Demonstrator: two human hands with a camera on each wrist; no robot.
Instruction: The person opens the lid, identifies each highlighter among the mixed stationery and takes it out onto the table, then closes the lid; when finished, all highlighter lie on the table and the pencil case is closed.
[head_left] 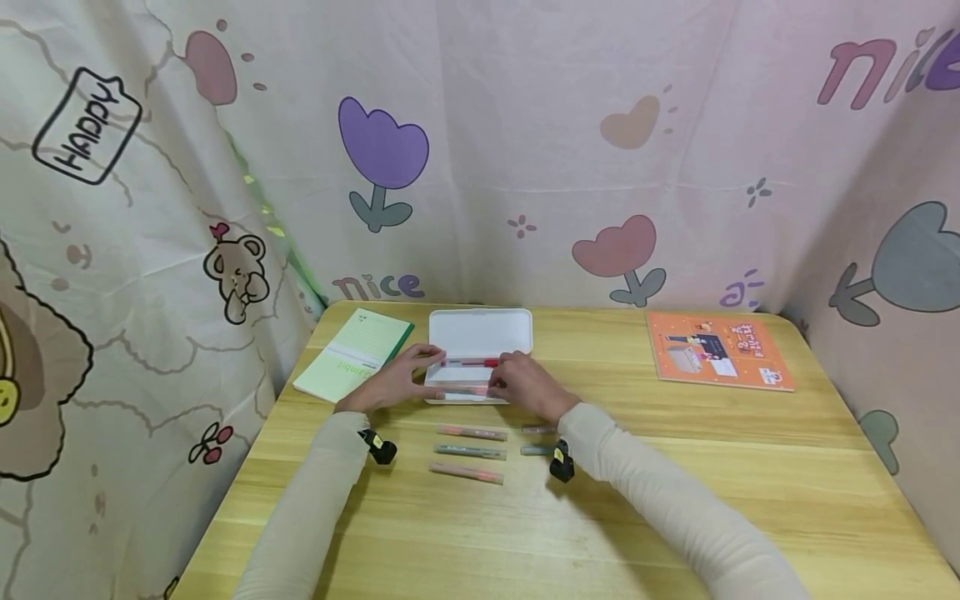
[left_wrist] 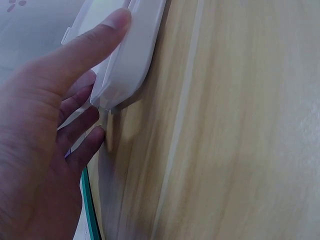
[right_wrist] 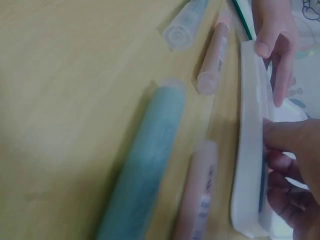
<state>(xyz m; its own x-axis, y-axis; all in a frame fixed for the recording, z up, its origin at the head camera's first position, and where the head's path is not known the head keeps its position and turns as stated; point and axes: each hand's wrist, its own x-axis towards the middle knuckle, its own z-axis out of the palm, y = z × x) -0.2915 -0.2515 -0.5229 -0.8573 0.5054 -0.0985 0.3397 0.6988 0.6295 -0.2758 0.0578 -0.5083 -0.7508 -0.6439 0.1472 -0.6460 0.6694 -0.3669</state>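
A white pencil case lies open at the table's back, its lid folded away from the person. My left hand grips its left end, thumb on the front rim and fingers around the corner. Inside, a red pen lies crosswise, and a pinkish marker lies along the front. My right hand reaches into the right part of the case with curled fingers, pinching the marker's right end, which is partly hidden. In the right wrist view the thumb dips behind the case's front wall.
In front of the case lie a pink marker, a grey-green marker and another pink marker. More markers, one teal, lie under the right wrist. A green notebook is at left, an orange booklet at right.
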